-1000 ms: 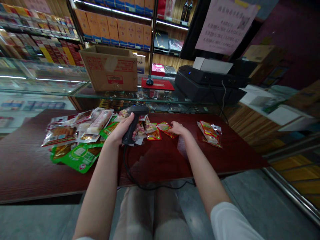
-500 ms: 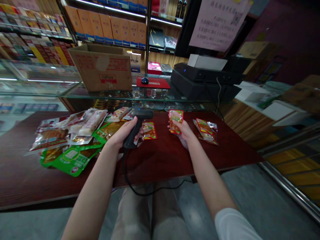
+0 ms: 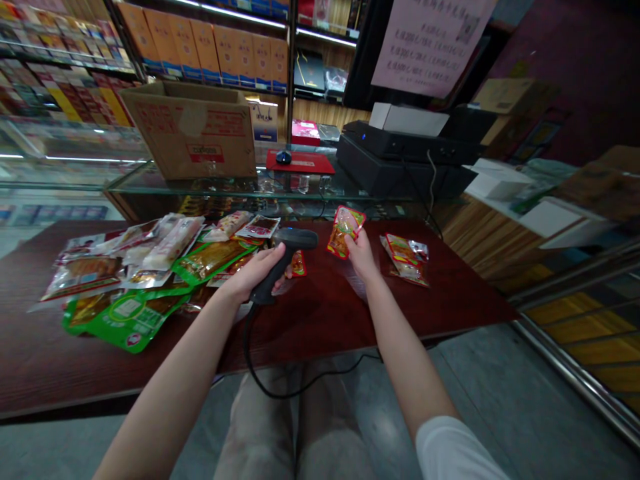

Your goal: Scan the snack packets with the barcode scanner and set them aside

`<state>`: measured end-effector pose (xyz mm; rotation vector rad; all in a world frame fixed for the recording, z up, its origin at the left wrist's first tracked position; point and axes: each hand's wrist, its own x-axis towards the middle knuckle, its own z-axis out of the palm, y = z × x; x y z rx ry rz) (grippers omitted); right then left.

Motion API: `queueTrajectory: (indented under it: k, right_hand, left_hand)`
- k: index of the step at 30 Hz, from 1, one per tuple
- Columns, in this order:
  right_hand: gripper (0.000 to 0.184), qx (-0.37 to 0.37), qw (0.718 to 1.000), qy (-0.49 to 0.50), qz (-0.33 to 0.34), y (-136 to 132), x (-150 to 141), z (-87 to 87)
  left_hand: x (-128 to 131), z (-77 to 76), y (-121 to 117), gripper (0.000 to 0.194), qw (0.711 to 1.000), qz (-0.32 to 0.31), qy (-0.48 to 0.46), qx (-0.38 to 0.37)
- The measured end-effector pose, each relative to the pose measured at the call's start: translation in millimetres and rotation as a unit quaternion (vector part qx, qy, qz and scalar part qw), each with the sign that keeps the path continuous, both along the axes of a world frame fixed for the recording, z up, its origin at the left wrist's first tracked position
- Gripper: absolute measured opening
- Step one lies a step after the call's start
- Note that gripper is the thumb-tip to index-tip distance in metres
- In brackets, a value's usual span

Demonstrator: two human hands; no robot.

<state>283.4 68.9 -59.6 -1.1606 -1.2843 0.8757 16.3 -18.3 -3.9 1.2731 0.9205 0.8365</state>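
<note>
Left hand: the person's left hand (image 3: 253, 273) is closed around the handle of a black pistol-grip barcode scanner (image 3: 271, 283), fingers wrapped firmly and thumb lying along the top.

Right hand: the right hand (image 3: 361, 255) is raised just off the table, pinching the lower edge of a glossy red-and-yellow snack packet (image 3: 345, 231) between fingers and thumb.

Packet: it is held up in the air, tilted, with its face toward the person, near the scanner's nose but not touching it.

Scanner: its head points sideways toward the right hand, and a black coiled cable (image 3: 245, 343) drops from the butt over the table edge.

Things: a heaped spread of plastic snack packets (image 3: 150, 257) lies left of the hands, with a bright green pouch (image 3: 127, 325) at its near edge. A smaller group of red-and-yellow packets (image 3: 404, 261) sits right of the right hand, well apart from the heap. All of it rests on a dark red wood-grain table (image 3: 320, 320).

Rest: behind stand a glass display counter (image 3: 200, 189), an open cardboard carton (image 3: 187, 130), and a black till unit (image 3: 400, 160).

Hidden: the left hand covers much of the scanner grip. A small packet (image 3: 299, 264) sits partly behind the scanner. Print on every packet is too small to read.
</note>
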Motion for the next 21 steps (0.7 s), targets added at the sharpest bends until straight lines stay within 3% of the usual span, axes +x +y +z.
queueTrajectory:
  k: [4, 12, 21]
  right_hand:
    - [0.026, 0.061, 0.988, -0.112, -0.090, 1.5, -0.4, -3.8]
    - [0.021, 0.002, 0.963, -0.246, -0.112, -11.3, -13.2, 3.7]
    - [0.022, -0.030, 0.952, -0.280, -0.121, -16.8, -18.7, 11.3]
  left_hand:
    - [6.2, 3.4, -3.0, 0.076, 0.999, 0.004, 0.028, 0.017]
    - [18.9, -3.4, -5.0, 0.073, 0.998, 0.020, 0.044, 0.026]
    - [21.1, -4.1, -4.9, 0.071, 0.999, 0.019, 0.008, 0.029]
